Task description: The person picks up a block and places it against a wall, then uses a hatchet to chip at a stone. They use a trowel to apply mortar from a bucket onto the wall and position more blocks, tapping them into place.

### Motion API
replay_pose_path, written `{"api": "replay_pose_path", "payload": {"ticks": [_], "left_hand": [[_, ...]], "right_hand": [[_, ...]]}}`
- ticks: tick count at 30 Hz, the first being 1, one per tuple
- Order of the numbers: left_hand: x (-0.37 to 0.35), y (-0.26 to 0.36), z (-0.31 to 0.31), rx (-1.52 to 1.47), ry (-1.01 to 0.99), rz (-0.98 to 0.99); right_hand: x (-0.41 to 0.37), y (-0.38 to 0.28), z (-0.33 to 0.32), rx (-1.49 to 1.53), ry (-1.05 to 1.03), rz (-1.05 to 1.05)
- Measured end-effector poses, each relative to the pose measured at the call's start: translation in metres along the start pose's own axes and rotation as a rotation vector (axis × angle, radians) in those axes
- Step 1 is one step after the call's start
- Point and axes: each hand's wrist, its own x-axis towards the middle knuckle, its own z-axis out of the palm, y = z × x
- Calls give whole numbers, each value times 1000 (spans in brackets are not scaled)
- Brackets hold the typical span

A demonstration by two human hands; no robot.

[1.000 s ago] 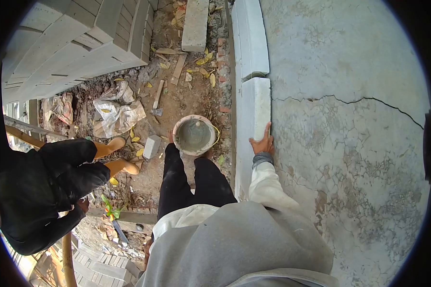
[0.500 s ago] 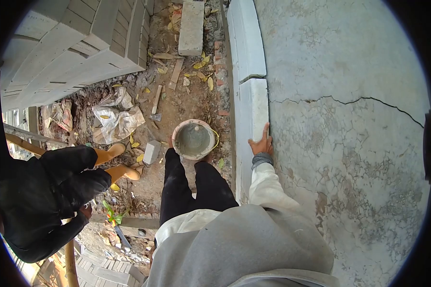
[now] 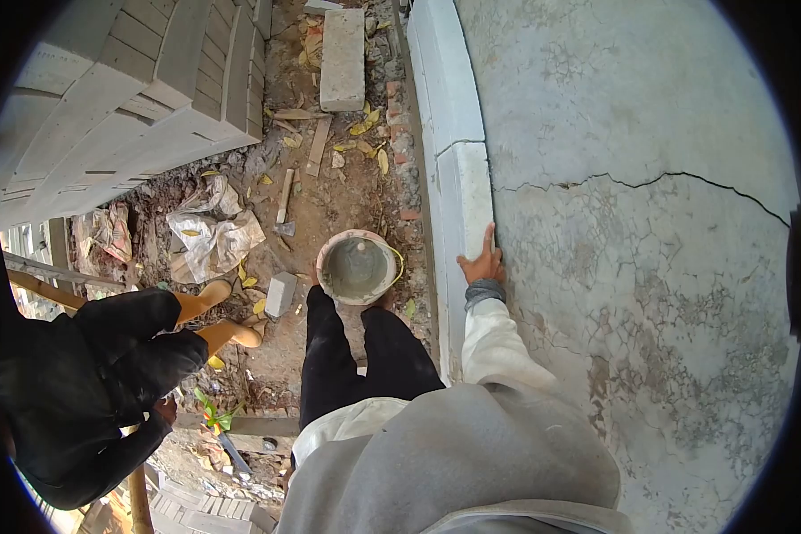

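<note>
My right hand [image 3: 483, 265] lies against the near end of the pale block [image 3: 473, 191] on the low wall, its index finger stretched along the block's right edge and its other fingers apart. That block meets a longer pale block [image 3: 445, 76] at a thin joint. My left hand is out of view. Between my feet and the wall sits a round bucket [image 3: 358, 268] of grey wet mix with a yellow handle.
Another person in black [image 3: 89, 365] with tan boots is at the left. Stacked grey blocks [image 3: 125, 116] stand upper left. On the dirt lie a hatchet [image 3: 285, 200], a small block [image 3: 280, 294], a long block [image 3: 342, 62] and torn sacking [image 3: 212, 236]. Cracked concrete [image 3: 632, 267] spans the right.
The dark gap between the two pale wall blocks has narrowed, and their edges line up more closely. My right hand remains at the near block. The whole view has shifted slightly.
</note>
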Motion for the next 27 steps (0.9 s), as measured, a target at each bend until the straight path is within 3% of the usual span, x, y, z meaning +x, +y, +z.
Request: {"api": "replay_pose_path", "payload": {"ticks": [3,4,7,8,9,10,11,13,14,16,18,22,25,27], "left_hand": [[4,-5,-5,58,-9,67],[10,-5,-7,111,-10,158],[56,22,-16,496,66,810],[89,46,-14,815,57,707],[91,111,-5,239,91,538],[73,200,1,9,125,406],[68,267,13,-75,158,499],[86,363,45,-73,-43,692],[51,431,62,-94,-143,737],[77,479,131,-158,-374,838],[58,533,188,-209,-638,689],[83,566,308,-137,-517,989],[68,581,341,-426,-755,810],[60,586,335,-398,-752,774]], "right_hand": [[1,-1,-6,20,-43,-4],[-2,0,-6,9,-52,-1],[3,-3,-7,-4,-52,10],[5,-2,-5,-3,-44,13],[3,0,-2,-3,-41,19],[0,0,-5,22,-42,19],[-5,0,-10,45,-45,18],[-15,7,-10,111,25,-50],[-29,21,-7,149,97,-113],[-62,49,-4,178,180,-211],[-105,78,2,103,190,-251],[-160,119,29,-75,73,-172],[-158,124,37,-10,79,-166],[-158,124,39,4,90,-154]]}}
